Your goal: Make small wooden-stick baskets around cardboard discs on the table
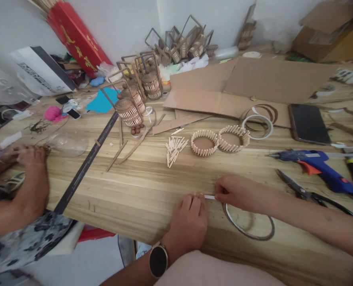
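A narrow strip (210, 197), white on its visible face, stretches between my two hands close to the tabletop. My left hand (191, 220), with a watch at the wrist, is closed with curled fingers on the strip's left part. Just right of it, my right hand (234, 192) pinches the same strip between thumb and fingers. Past the right hand, the strip appears to run on into a loose loop, brown outside and white inside (267, 237), resting on the table under my forearm. The strip's left end is hidden by my left fingers.
Beyond my hands lie small wooden sticks (175, 149) and two stick-lined rings (204, 143). To the right are scissors (303, 193), a blue glue gun (322, 163) and a tablet (309, 123). Small lidded baskets (128, 113) stand farther back. A co-worker's hands (30, 155) are at left.
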`<state>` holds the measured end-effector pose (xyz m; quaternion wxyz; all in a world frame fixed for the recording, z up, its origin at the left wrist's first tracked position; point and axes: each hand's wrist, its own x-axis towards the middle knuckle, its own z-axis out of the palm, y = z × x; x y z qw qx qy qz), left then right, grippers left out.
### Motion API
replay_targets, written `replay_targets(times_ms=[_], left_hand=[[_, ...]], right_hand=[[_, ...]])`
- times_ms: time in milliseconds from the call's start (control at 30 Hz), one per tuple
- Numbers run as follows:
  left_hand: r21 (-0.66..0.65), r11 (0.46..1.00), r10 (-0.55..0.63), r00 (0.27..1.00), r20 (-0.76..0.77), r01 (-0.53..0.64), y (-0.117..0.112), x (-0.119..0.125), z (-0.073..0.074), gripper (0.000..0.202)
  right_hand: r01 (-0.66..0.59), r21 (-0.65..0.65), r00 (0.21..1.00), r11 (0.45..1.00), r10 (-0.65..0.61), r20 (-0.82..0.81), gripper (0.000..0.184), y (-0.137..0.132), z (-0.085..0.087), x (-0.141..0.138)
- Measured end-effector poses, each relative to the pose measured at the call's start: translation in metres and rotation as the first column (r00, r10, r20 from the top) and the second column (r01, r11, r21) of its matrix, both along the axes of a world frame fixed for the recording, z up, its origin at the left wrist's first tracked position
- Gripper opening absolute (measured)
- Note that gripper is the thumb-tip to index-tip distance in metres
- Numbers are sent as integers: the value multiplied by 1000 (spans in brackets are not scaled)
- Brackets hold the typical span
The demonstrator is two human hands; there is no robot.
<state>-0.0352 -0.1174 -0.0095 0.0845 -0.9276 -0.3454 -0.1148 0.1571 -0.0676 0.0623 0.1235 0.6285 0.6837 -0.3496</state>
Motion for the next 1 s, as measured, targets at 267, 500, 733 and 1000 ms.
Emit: replay_targets(times_ms=[267, 500, 733, 1000], left_hand=[[13, 1000, 3, 999, 49, -3, 0, 1, 1, 36], [-47, 999, -12, 1000, 2, 12, 0, 3, 8, 35], [-229, 973, 24, 999, -32, -30, 14, 3, 28, 20], [-527, 850, 55, 993, 102, 7, 42, 6, 57, 15]], right_hand=[[-45, 29, 999, 999, 45, 5, 19, 1, -1, -1], [-80, 46, 997, 996, 80, 4, 21, 2, -7, 1], [-100, 98, 994, 990, 96, 47, 23, -4, 2, -3], [-118, 146, 983, 982, 95, 156, 24, -19, 13, -10]])
